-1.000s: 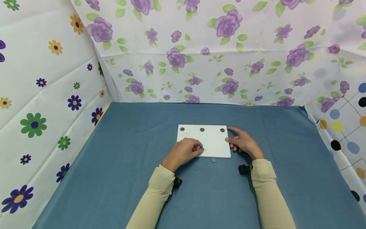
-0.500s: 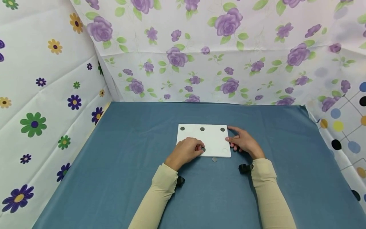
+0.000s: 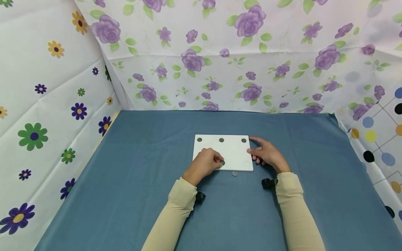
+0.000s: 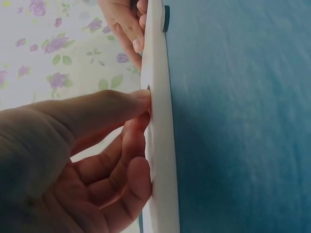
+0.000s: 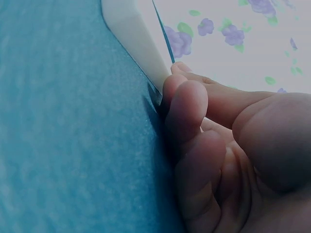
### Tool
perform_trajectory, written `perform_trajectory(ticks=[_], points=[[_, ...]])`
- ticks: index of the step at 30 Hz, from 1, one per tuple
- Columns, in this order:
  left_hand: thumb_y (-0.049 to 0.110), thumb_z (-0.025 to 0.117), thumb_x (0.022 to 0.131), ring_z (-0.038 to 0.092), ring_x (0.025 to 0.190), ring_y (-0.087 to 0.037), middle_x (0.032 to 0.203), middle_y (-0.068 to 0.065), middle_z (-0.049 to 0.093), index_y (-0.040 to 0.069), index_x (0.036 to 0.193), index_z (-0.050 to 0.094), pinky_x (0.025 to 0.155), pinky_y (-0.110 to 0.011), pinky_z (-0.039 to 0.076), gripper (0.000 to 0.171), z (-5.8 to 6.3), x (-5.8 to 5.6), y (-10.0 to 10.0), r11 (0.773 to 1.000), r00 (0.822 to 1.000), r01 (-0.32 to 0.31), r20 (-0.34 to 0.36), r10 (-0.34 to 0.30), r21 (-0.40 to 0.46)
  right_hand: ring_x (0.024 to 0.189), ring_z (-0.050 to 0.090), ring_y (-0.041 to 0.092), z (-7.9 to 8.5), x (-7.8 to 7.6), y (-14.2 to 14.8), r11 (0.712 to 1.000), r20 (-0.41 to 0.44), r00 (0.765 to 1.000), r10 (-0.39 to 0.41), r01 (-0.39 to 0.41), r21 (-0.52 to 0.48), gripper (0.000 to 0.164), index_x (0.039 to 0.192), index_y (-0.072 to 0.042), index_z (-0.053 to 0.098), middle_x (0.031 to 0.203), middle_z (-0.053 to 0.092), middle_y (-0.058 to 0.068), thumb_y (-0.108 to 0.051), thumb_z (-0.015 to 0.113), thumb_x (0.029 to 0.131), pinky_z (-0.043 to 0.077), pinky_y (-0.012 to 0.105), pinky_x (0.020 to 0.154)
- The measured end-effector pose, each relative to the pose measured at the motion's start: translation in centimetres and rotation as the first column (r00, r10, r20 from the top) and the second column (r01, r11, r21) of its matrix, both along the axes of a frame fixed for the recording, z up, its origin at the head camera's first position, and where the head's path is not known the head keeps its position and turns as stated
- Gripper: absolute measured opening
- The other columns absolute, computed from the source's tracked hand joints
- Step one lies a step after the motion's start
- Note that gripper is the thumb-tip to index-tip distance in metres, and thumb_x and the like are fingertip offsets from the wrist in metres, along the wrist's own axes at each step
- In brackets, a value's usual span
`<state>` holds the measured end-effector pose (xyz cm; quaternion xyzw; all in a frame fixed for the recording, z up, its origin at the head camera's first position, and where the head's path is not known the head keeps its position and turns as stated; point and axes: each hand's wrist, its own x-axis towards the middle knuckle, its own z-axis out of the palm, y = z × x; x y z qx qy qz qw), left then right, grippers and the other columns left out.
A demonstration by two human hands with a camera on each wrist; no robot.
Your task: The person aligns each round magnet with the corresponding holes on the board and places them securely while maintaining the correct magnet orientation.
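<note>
A white rectangular board (image 3: 233, 153) lies flat on the blue cloth. Three dark grey round discs, one of them the middle disc (image 3: 221, 140), sit along its far edge. Near the board's front edge my left hand (image 3: 205, 162) pinches another dark disc (image 3: 222, 162) between thumb and fingers, against the board's face. In the left wrist view the thumb (image 4: 138, 98) mostly hides that disc. My right hand (image 3: 267, 153) holds the board's right edge, thumb on top and forefinger along the side. A loose grey disc (image 3: 235, 173) lies on the cloth just in front of the board.
A faint round outline (image 3: 247, 164) marks the board's near right corner. Blue cloth (image 3: 150, 150) covers the table. Flower-printed sheets (image 3: 188, 83) hang at the back and left, and a dotted sheet (image 3: 377, 150) stands on the right.
My left hand has shifted slightly to the right with the pinched disc, then stayed nearly still. The right hand keeps its hold on the board. The head view has shifted a little.
</note>
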<state>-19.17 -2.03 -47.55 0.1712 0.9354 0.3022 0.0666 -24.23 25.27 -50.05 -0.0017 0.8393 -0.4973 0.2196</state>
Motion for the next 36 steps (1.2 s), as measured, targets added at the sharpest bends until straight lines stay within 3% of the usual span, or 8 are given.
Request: perform_trajectory(ticks=[8,15,19,28,32,36], points=[[0.012,0.074,0.090,0.068,0.088,-0.013,0.103,0.001,0.076,0.015,0.107,0.080,0.073,-0.028,0.055,0.017,0.6,0.3,0.6,0.999,0.999,-0.027,0.042,0.028,-0.024,0.053,0.054,0.016,0.2,-0.1,0.3,1.000,0.000,1.000,-0.008,0.008,0.005,0.071,0.158,-0.022,0.027,0.070,0.063,0.006,-0.029,0.065,0.098,0.045,0.032,0.049],[0.009,0.074,0.089,0.063,0.075,-0.009,0.088,0.002,0.072,0.011,0.121,0.073,0.070,-0.028,0.053,0.032,0.7,0.1,0.5,1.000,1.000,0.002,-0.020,-0.002,-0.025,0.055,0.054,0.016,0.4,-0.2,0.2,1.000,0.006,1.000,-0.021,0.021,0.009,0.069,0.157,-0.026,0.029,0.072,0.063,0.006,-0.031,0.064,0.098,0.045,0.032,0.050],[0.011,0.076,0.088,0.060,0.071,-0.008,0.085,0.002,0.069,0.010,0.128,0.068,0.068,-0.028,0.052,0.041,1.0,-0.2,0.0,1.000,1.000,-0.008,-0.006,0.008,0.006,0.055,0.055,0.017,0.6,-0.3,0.0,1.000,0.016,1.000,-0.019,0.019,0.009,0.069,0.157,-0.027,0.028,0.072,0.063,0.007,-0.032,0.064,0.098,0.046,0.031,0.050],[0.022,0.075,0.090,0.066,0.098,-0.024,0.108,-0.008,0.071,0.012,0.119,0.073,0.083,-0.042,0.054,0.031,1.3,-1.1,-2.1,0.986,0.986,-0.144,-0.069,0.149,0.079,0.055,0.054,0.018,0.9,0.2,-0.2,0.999,-0.004,1.000,-0.031,0.031,0.017,0.068,0.157,-0.024,0.029,0.071,0.063,0.008,-0.030,0.064,0.099,0.045,0.032,0.050],[0.024,0.074,0.091,0.062,0.110,-0.031,0.119,-0.013,0.067,0.011,0.122,0.072,0.092,-0.047,0.051,0.034,1.2,-1.3,-3.1,0.967,0.967,-0.231,-0.084,0.240,0.105,0.056,0.054,0.019,0.7,0.6,-0.5,0.999,-0.038,0.999,-0.014,0.016,0.052,0.067,0.157,-0.019,0.029,0.073,0.063,0.009,-0.028,0.063,0.100,0.046,0.033,0.050],[0.026,0.074,0.091,0.059,0.107,-0.032,0.119,-0.017,0.063,0.007,0.127,0.067,0.089,-0.048,0.050,0.041,0.9,-1.5,-4.4,0.941,0.942,-0.316,-0.075,0.326,0.117,0.058,0.056,0.021,0.6,1.0,-0.7,0.993,-0.075,0.997,0.011,-0.002,0.116,0.066,0.157,-0.015,0.031,0.074,0.063,0.008,-0.027,0.062,0.100,0.046,0.034,0.053]])
